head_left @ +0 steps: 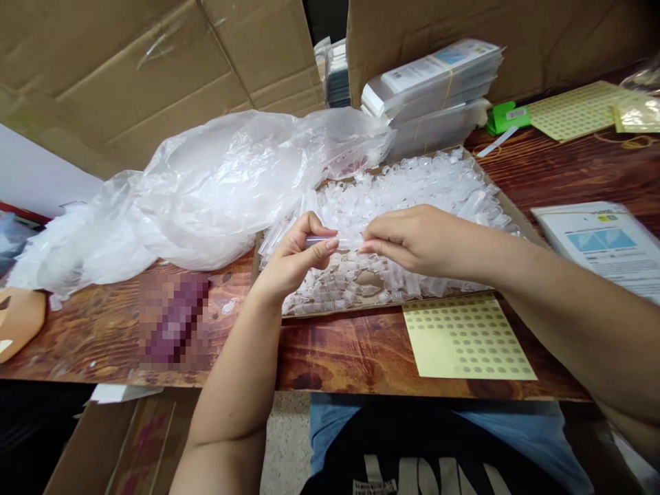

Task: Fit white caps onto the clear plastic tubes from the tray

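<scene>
Between my two hands is a clear plastic tube (349,242), lying roughly level above a shallow cardboard tray (330,311). My left hand (304,249) pinches its left end between thumb and fingers. On the other end, my right hand (397,237) closes its thumb and curled fingers, which partly hide that end. Below both hands the tray is heaped with many small translucent plastic pieces (335,292). A yellow sheet of small round stickers (467,344) lies at the tray's front edge, under my right forearm.
A large clear plastic bag (216,185) spreads behind and left of the tray. Banded stacks of packaging (438,75) stand at the back. More printed packs (603,240) lie at right, near a green item (508,118). A blurred dark-red object (178,320) lies at left.
</scene>
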Demonstrator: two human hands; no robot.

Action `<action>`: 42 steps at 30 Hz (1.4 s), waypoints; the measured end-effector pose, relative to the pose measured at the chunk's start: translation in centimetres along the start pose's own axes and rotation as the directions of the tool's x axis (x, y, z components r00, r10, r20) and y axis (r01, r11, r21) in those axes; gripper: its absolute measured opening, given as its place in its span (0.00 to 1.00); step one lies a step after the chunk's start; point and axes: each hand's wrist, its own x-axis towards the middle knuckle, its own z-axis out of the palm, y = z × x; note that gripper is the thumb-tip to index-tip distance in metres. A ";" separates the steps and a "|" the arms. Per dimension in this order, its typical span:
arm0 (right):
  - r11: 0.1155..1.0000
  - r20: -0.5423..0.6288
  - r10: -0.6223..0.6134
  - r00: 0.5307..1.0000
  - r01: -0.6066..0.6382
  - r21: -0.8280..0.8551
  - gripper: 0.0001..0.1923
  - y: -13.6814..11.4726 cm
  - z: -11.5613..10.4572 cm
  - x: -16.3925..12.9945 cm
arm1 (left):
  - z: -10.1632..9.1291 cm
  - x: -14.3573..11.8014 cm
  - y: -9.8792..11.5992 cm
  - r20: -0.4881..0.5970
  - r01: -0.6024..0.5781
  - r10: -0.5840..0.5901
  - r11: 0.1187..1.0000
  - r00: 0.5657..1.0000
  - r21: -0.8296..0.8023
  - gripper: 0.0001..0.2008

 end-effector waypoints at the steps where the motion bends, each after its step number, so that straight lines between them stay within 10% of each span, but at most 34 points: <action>1: 0.998 0.003 0.040 0.999 -0.040 -0.044 0.10 -0.1 0.2 0.0 | -0.3 0.2 0.1 -0.032 0.002 -0.003 1.000 0.999 -0.018 0.24; 6: 0.965 0.217 -0.016 0.976 0.072 -0.253 0.03 -1.7 2.9 -0.1 | -1.1 0.6 0.7 -0.245 -0.078 0.046 0.990 0.968 -0.122 0.26; 11: 0.967 0.359 0.000 0.933 0.091 -0.237 0.06 -2.3 4.3 0.5 | -0.4 0.6 0.5 -0.232 -0.085 0.051 0.987 0.971 -0.139 0.29; 14: 0.998 0.242 0.039 0.970 -0.027 -0.054 0.03 -0.7 1.9 0.5 | -0.1 0.6 0.3 -0.228 -0.091 0.056 0.986 0.972 -0.143 0.30; 16: 1.000 -0.113 -0.023 0.993 0.024 0.008 0.03 0.6 0.3 0.4 | 0.1 0.5 0.3 -0.215 -0.089 0.054 0.984 0.975 -0.157 0.30; 20: 0.988 -0.522 -0.123 0.844 0.155 0.017 0.04 1.6 -0.1 0.4 | 0.6 0.5 0.3 -0.179 -0.075 0.042 0.981 0.983 -0.181 0.30; 24: 0.966 -0.553 -0.202 0.809 0.259 0.026 0.06 0.9 1.3 0.7 | 1.5 0.4 0.0 -0.146 -0.057 0.027 0.977 0.989 -0.207 0.30; 35: 0.962 -0.299 0.109 0.948 -0.025 0.273 0.29 -0.1 1.2 0.6 | 2.8 0.0 0.0 -0.146 -0.058 0.028 0.977 0.989 -0.203 0.31; 42: 0.969 -0.367 0.066 0.928 0.028 0.245 0.22 -0.1 1.6 1.1 | 3.1 0.2 -0.3 -0.136 -0.008 -0.031 0.962 0.990 -0.272 0.31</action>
